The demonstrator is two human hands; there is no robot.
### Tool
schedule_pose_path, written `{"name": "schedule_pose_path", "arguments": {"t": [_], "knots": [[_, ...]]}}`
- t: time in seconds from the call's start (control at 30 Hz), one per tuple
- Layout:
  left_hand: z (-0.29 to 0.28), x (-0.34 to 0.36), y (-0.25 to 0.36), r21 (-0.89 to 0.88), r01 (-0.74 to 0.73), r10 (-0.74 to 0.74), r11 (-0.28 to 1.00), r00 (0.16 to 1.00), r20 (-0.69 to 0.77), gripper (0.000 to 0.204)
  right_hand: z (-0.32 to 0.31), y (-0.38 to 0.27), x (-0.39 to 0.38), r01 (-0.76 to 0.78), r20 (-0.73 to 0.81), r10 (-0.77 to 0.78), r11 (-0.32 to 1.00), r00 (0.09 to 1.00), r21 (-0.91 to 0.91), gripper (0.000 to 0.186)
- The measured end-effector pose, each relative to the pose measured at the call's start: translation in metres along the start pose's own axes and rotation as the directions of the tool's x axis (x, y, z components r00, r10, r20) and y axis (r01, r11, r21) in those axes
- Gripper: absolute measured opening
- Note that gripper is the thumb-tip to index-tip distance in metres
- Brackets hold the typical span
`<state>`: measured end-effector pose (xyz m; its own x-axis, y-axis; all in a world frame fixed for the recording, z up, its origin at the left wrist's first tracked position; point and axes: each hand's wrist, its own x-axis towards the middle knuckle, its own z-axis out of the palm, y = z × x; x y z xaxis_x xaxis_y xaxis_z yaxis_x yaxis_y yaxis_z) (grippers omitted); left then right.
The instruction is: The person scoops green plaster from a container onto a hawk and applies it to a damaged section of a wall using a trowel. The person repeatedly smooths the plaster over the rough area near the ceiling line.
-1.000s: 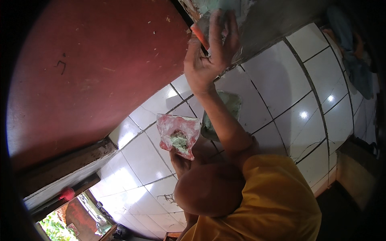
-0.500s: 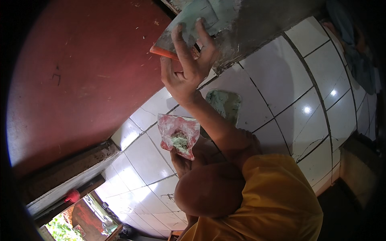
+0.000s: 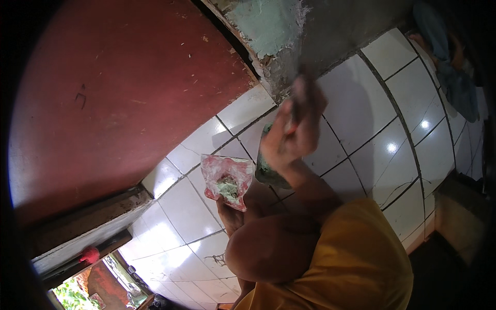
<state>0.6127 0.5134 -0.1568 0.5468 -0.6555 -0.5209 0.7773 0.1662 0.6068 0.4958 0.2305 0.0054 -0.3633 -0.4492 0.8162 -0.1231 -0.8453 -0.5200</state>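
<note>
My left hand [image 3: 231, 217] grips the lower edge of a cut-open red-and-clear plastic packet [image 3: 213, 166], its thumb against the side. Pale green putty [image 3: 227, 187] lies in the packet. My right hand [image 3: 294, 132], smeared by motion, is closed round a flat scraper [image 3: 293, 111]; a bit of its orange edge shows between the fingers, and the rest is hidden or blurred. This hand is above a putty-smeared tray [image 3: 271, 178] on the floor, partly covering it, and close to the wall's lower corner.
A pale green patch [image 3: 268, 26] covers part of the grey wall [image 3: 341, 31]. A red door panel [image 3: 129, 93] fills the left. White floor tiles [image 3: 356, 98] surround my bent knee [image 3: 271, 248]. Blue-grey cloth [image 3: 457, 88] hangs at the far right.
My right hand has come down and to the right from the green wall patch with the scraper, fingers now closed instead of spread. The left hand and packet have dipped slightly.
</note>
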Motion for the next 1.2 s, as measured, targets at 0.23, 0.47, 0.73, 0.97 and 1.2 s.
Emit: {"name": "schedule_pose_path", "arguments": {"t": [0.23,0.47,0.73,0.97,1.2], "knots": [[0.002,0.006,-0.004,-0.019,0.032,-0.032,0.999,0.999,-0.015,0.051,0.040,0.045,0.034,0.017,-0.152,-0.035,0.993,0.988,-0.115,0.044],[0.000,0.005,-0.003,-0.046,-0.008,0.004,0.999,0.997,-0.083,0.049,0.071,0.028,0.041,-0.046,-0.174,0.014,0.982,0.985,-0.182,0.038],[0.061,-0.013,-0.003,0.019,0.004,-0.002,1.000,0.991,-0.136,0.041,0.097,0.006,0.026,-0.127,-0.170,0.109,0.987,0.979,-0.100,0.043],[0.013,0.006,-0.004,0.027,-0.016,0.018,0.999,0.998,-0.061,0.043,0.106,0.007,0.016,-0.120,-0.155,0.090,0.973,0.984,-0.197,0.039],[0.014,0.002,-0.003,0.005,0.029,-0.028,1.000,0.998,-0.054,0.043,0.110,0.009,0.011,-0.069,-0.177,0.040,0.984,0.983,-0.164,0.053]]}}
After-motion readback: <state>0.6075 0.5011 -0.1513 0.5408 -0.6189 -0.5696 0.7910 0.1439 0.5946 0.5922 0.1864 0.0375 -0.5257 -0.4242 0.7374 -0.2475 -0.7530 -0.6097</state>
